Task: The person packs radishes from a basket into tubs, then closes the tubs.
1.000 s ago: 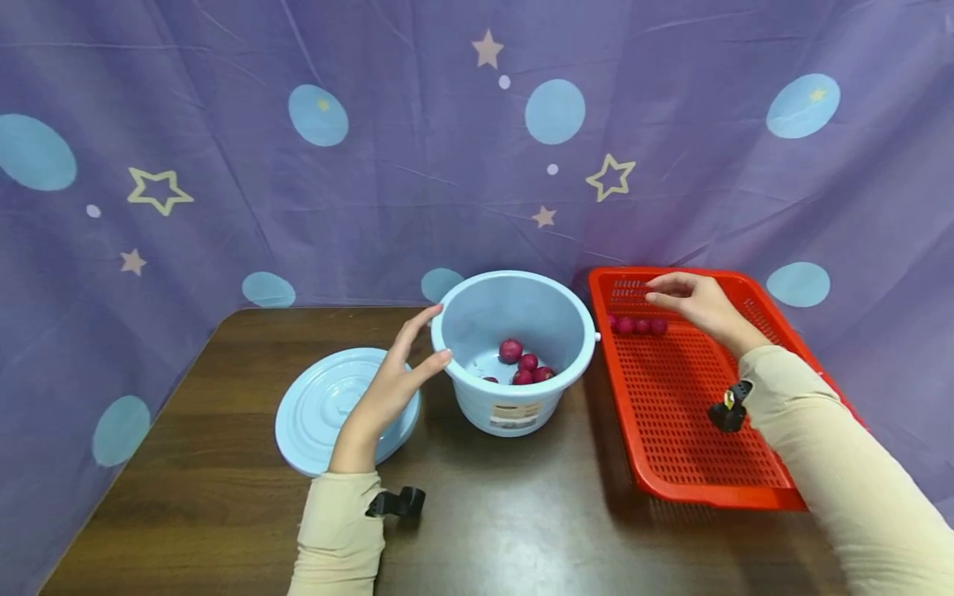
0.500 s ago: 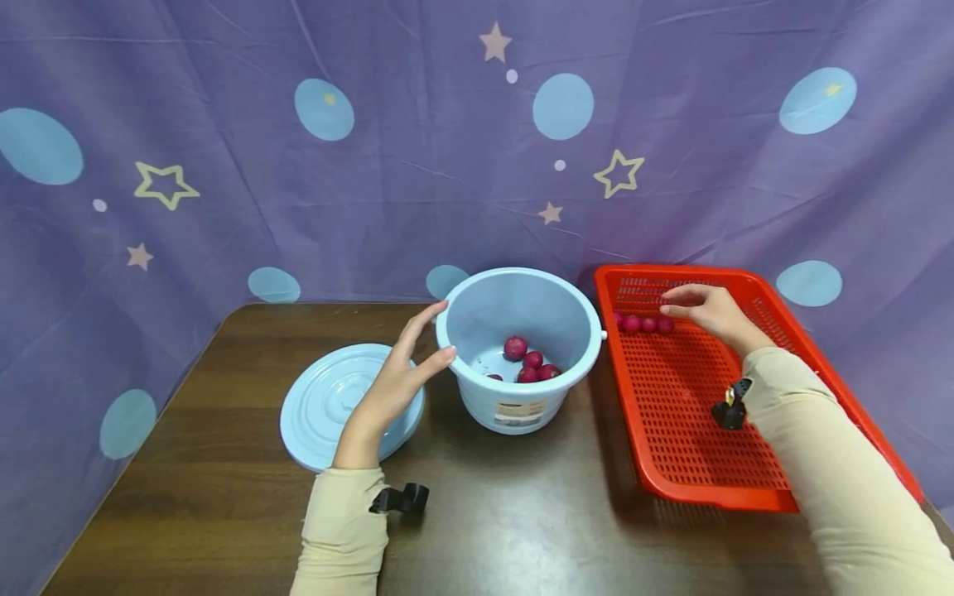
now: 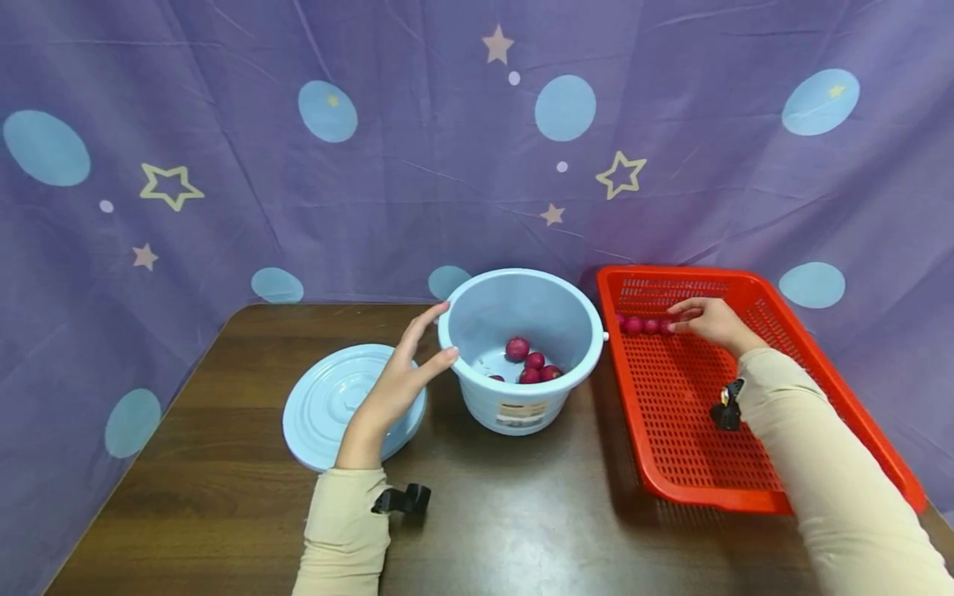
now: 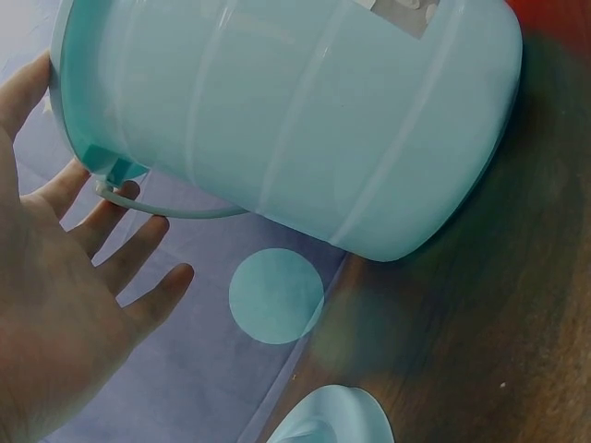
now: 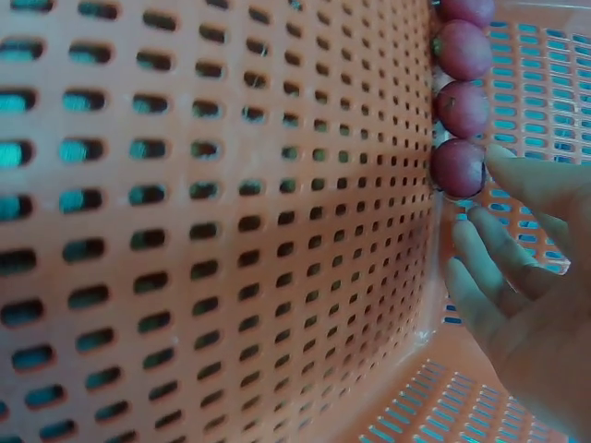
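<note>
Inside the red basket [image 3: 648, 463], my right hand [image 3: 711, 321] reaches the end of a row of round red radishes along the back wall. In the right wrist view its thumb tip [image 5: 500, 155] is right at the end radish [image 5: 459, 168], and the other fingers lie spread just below it. My left hand [image 3: 398, 381] rests its thumb and fingertips at the left rim of a light blue bucket [image 3: 514, 410]. From the left wrist view, those fingers look extended near the rim and the thin handle [image 4: 194, 214]. Several radishes [image 3: 517, 348] lie on the bucket's bottom.
A light blue lid [image 3: 320, 414] lies on the wooden table [image 3: 186, 463], partly behind my left hand. Behind the table hangs a purple curtain [image 3: 417, 165] with stars and blue ovals. The basket stands close to the bucket's right side.
My right hand has lowered into the basket, its fingertips coming down to the end radish. The left hand stays at the bucket's rim, and the view has shifted slightly.
</note>
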Demonstrator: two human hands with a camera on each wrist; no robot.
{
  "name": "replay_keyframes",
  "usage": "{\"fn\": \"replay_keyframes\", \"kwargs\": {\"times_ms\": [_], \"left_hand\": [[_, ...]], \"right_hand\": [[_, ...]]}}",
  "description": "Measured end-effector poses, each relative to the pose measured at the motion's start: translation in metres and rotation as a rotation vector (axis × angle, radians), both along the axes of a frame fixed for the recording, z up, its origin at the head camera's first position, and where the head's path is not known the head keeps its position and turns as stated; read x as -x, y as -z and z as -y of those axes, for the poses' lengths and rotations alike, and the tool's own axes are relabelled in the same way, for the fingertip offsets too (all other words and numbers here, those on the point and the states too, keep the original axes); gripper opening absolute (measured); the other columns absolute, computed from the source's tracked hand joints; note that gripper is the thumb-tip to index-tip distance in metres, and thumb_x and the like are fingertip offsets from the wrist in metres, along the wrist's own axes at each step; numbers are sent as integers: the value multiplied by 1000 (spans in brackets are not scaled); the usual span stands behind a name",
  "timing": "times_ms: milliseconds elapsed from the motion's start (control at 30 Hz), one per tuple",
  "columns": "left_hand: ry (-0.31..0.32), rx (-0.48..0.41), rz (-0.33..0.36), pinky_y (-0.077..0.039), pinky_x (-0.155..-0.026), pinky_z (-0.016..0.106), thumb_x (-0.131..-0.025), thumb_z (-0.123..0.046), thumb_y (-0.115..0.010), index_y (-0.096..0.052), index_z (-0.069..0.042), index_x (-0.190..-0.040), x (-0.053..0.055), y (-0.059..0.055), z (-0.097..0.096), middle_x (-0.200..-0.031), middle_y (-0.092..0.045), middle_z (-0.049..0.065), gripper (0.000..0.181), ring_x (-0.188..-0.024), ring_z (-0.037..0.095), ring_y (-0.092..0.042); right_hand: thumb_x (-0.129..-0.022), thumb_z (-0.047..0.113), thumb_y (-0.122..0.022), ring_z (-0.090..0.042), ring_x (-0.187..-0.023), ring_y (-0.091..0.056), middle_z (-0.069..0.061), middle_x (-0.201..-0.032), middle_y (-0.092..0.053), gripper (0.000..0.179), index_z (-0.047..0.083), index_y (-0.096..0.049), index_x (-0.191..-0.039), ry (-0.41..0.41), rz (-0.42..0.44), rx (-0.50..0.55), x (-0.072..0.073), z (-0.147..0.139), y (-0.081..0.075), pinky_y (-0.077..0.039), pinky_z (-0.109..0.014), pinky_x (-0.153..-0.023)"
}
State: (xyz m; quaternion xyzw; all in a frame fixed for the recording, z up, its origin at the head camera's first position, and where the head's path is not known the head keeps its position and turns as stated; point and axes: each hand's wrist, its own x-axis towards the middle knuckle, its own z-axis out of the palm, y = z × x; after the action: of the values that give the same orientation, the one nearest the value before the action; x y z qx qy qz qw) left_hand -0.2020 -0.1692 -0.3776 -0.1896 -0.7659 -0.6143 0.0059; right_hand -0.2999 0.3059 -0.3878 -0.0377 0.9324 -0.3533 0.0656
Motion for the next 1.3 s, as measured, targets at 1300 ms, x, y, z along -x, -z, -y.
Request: {"fn": "replay_keyframes", "kwargs": {"times_ms": [1300], "left_hand": [[-10, 8, -11, -24, -112, 51, -96, -27, -63, -35, -29, -153, 2, 1, -1, -155, -31, -4, 63, -138, 20, -30]], "right_hand": [[-89, 3, -70, -15, -73, -57, -13, -90, -68, 34, -13, -58, -116, -110, 35, 12, 4, 0, -8, -51, -29, -64]]}}
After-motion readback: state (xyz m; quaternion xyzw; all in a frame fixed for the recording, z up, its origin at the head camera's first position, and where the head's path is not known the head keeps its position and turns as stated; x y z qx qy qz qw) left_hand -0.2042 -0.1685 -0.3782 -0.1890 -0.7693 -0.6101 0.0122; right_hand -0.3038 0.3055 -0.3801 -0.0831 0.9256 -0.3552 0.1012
